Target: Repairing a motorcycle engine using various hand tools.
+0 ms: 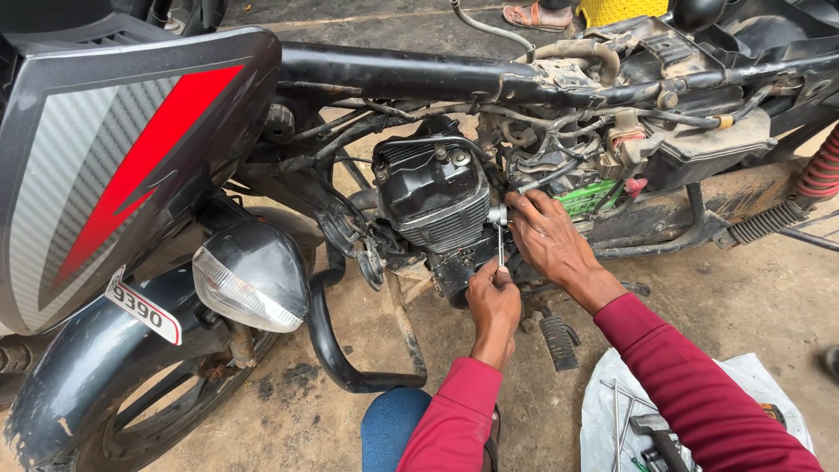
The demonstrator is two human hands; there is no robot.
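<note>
Left hand (pixel 495 300) clenched round wrench (pixel 500 241) handle, shaft upright against black engine (pixel 433 197) side. Right hand (pixel 549 236) gripped socket end at top, fingers curled. Tools (pixel 634 419) lay on white bag (pixel 603 398), lower right.

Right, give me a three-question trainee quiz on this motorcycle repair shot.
1. True or false: the left hand holds the lower end of the thin metal tool that stands upright at the black engine.
2. Where does the right hand rest? A) on the headlight B) at the tool's top end beside the engine C) on the front wheel
3. Fill in: spare tools lie on a white ____ on the ground.

Key: 1 true; 2 B; 3 cloth
</note>
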